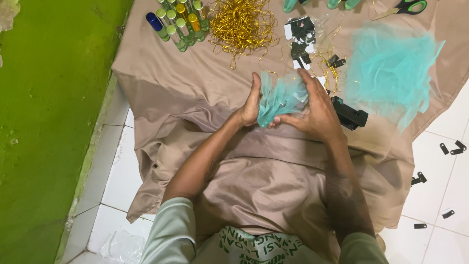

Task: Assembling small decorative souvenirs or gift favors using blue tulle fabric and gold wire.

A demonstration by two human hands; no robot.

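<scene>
both the left hand [252, 105] and right hand [317, 110] were closed around the teal mesh bundle [279, 99], just below the gold cord pile [240, 24]; it looked light, soft, probably best pinched at its gathered neck.

Scissors [405, 7] and teal handles [317, 4] edge-cropped

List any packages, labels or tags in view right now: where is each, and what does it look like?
Small tubes: top left of the cloth, a cluster with green, yellow and blue caps.
Card tags: top centre beside the gold string, small black and white rectangles in a loose pile.
Stray tags: on the white floor tiles at right, small and dark.
Clear plastic wrapper: on the floor at bottom left, crumpled.
No signs or screens.
</scene>
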